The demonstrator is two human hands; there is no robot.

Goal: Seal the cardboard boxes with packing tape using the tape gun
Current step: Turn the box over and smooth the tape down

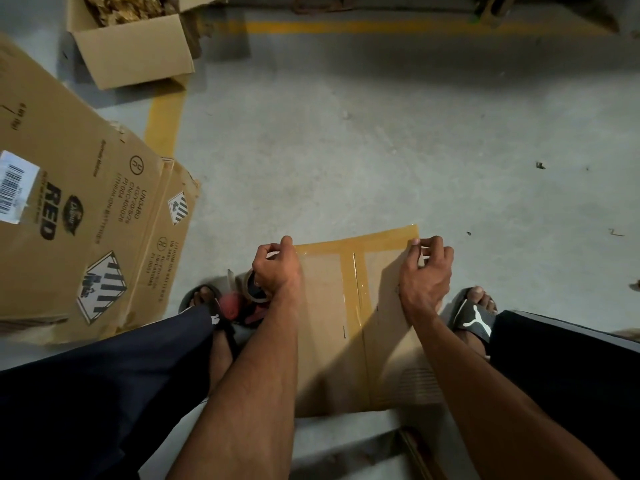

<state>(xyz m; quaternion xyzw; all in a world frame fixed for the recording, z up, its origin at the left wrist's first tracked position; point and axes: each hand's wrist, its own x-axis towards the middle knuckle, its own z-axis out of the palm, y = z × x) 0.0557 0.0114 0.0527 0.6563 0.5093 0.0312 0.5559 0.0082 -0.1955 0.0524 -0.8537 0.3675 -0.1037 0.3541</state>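
Observation:
A brown cardboard box (325, 306) stands on the floor between my feet. Clear packing tape (356, 282) runs along its centre seam, and another strip (346, 249) crosses its far edge. My left hand (277, 268) is at the far left corner with curled fingers pinching the tape end there. My right hand (426, 271) pinches the tape at the far right corner between thumb and forefinger. The tape gun (242, 299), with a red handle and a brown roll, lies on the floor just left of the box, partly hidden under my left wrist.
A large flattened printed carton (86, 202) lies on the left. An open box (135, 53) with brown filling stands at the far left. Yellow floor lines (162, 123) cross the grey concrete. My sandalled feet (474, 313) flank the box. A cardboard edge (415, 452) shows near the bottom.

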